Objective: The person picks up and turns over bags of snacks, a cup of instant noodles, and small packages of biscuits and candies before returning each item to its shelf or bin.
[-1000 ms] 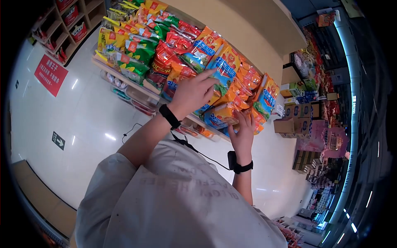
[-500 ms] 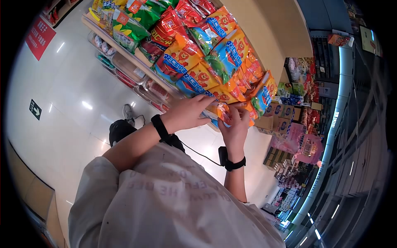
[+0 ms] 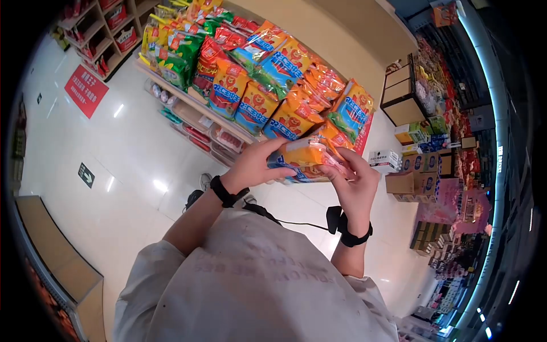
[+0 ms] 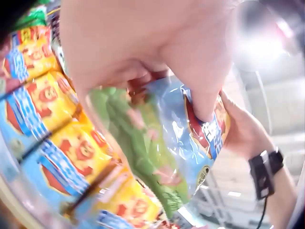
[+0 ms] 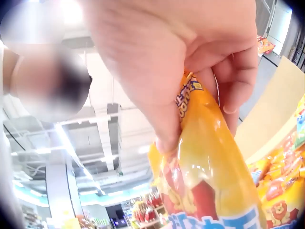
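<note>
A glossy orange, blue and green snack bag (image 3: 305,154) with cartoon lions is held between both hands in front of the display shelf's edge. The left hand (image 3: 254,164) grips its blue and green end, with the thumb across the printed face in the left wrist view. At the other end, the right hand (image 3: 358,178) pinches the bag's gathered orange top between thumb and fingers, as the right wrist view shows close up. Matching orange bags (image 3: 256,108) stand in a row on the shelf just beyond the hands.
Green bags (image 3: 178,60) and red bags (image 3: 209,60) fill the shelf farther left. Beneath its wooden edge (image 3: 188,98) hang clear bins with packaged goods (image 3: 196,134). Cardboard boxes (image 3: 416,174) stand at the right. A dark cable (image 3: 302,223) runs between the wrists.
The left hand has come off the upper bags and down to the shelf's front corner. Both hands now hold one orange bag, drawn out in front of the row.
</note>
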The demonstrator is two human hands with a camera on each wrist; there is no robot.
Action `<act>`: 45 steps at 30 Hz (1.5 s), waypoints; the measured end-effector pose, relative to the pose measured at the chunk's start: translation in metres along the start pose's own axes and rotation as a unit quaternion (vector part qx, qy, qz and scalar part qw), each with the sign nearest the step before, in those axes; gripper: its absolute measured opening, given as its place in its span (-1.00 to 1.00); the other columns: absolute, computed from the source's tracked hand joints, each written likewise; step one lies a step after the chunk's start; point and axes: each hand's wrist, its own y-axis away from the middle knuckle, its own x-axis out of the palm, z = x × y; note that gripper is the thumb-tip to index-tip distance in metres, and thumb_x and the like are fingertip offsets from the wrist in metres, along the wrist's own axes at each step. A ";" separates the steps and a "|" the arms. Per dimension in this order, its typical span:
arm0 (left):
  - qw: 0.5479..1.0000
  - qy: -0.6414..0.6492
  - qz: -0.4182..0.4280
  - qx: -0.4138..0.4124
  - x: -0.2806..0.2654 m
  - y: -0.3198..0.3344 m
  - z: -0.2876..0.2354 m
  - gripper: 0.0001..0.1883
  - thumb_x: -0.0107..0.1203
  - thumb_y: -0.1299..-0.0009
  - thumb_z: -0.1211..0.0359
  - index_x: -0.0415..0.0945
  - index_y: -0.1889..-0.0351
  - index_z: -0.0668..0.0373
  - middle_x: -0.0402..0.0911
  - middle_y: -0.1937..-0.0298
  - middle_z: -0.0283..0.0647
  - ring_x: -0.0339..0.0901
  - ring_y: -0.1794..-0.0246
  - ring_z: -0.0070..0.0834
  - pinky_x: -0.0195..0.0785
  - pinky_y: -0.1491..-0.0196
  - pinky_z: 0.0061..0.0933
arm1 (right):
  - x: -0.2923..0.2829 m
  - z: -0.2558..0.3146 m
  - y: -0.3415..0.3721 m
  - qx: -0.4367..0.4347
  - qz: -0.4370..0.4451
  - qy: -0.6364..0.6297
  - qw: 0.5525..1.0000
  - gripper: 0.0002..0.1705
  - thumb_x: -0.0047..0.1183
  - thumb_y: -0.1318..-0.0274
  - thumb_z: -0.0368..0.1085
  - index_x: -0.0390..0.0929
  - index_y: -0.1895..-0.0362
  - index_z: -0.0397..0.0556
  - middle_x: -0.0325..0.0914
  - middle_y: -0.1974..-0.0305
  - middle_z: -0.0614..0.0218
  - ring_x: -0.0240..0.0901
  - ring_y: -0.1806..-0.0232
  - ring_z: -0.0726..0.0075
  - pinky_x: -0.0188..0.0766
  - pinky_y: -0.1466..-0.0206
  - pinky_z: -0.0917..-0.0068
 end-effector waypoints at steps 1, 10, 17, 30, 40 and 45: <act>0.998 0.051 0.023 -0.025 0.009 0.002 -0.011 -0.35 0.38 -0.18 0.19 0.36 -0.17 0.26 0.56 0.03 -0.17 0.56 0.09 -0.38 0.38 -0.02 -0.47 | -0.014 0.002 0.005 0.003 -0.025 -0.011 1.000 -0.59 0.38 0.13 -0.35 0.61 0.12 -0.16 0.63 0.32 0.18 0.59 0.30 0.31 0.51 0.20 0.47; 0.988 0.143 0.060 0.021 0.129 0.001 -0.008 -0.39 0.37 -0.22 0.21 0.35 -0.13 0.29 0.51 0.00 -0.28 0.46 0.02 -0.62 0.36 -0.01 -0.53 | -0.101 -0.065 0.093 0.032 -0.144 -0.088 0.985 -0.72 0.21 -0.09 -0.29 0.65 0.11 -0.12 0.68 0.23 0.21 0.62 0.25 0.36 0.52 0.21 0.52; 0.986 0.060 0.151 0.025 0.180 -0.009 -0.004 -0.46 0.36 -0.23 0.25 0.36 -0.06 0.27 0.56 0.10 -0.29 0.47 0.09 -0.62 0.36 0.01 -0.52 | -0.123 -0.119 0.150 0.021 -0.287 -0.089 0.954 -0.86 0.20 -0.07 -0.33 0.63 0.33 -0.16 0.65 0.37 0.28 0.57 0.37 0.37 0.47 0.31 0.51; 0.951 0.128 0.281 -0.024 0.200 -0.037 -0.041 -0.45 0.25 -0.31 0.33 0.31 -0.20 0.32 0.50 -0.13 -0.19 0.46 -0.11 -0.53 0.27 -0.20 -0.45 | -0.105 -0.134 0.154 0.127 -0.382 -0.379 0.833 -0.77 0.14 -0.22 -0.26 0.54 0.37 -0.20 0.43 0.61 0.59 0.23 0.53 0.84 0.19 0.48 0.74; 0.954 -0.152 0.224 0.129 0.208 -0.049 -0.078 -0.77 0.09 -0.40 0.39 0.60 0.07 0.31 0.68 0.25 -0.13 0.63 0.25 -0.46 0.41 0.15 -0.52 | -0.112 -0.149 0.161 0.140 -0.355 -0.391 0.838 -0.76 0.14 -0.23 -0.24 0.54 0.35 -0.19 0.45 0.58 0.57 0.24 0.52 0.83 0.21 0.46 0.75; 0.942 -0.250 0.069 0.212 0.212 -0.035 -0.076 -0.77 -0.11 -0.49 0.43 0.56 0.25 0.36 0.66 0.33 -0.13 0.60 0.33 -0.48 0.42 0.21 -0.50 | -0.108 -0.153 0.155 0.123 -0.325 -0.403 0.847 -0.76 0.16 -0.22 -0.24 0.54 0.34 -0.21 0.48 0.55 0.55 0.27 0.48 0.81 0.24 0.43 0.75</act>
